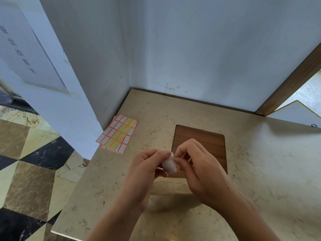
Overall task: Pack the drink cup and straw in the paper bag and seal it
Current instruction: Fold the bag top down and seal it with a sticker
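A small white sticker label (169, 164) with a red edge is held between both hands above the beige marble counter (107, 180). My left hand (145, 169) pinches its left side with thumb and fingers. My right hand (196, 164) pinches its upper right edge with curled fingers. A stack of label sheets (117, 134), white and yellow stickers with orange-red borders, lies on the counter's far left by the wall. No drink cup, straw or paper bag is in view.
A brown wooden panel (199, 141) is set into the counter under my hands. White walls (191, 49) close the back and left; a wooden door frame (291, 79) runs at the right. The counter's left edge drops to a tiled floor (26, 162).
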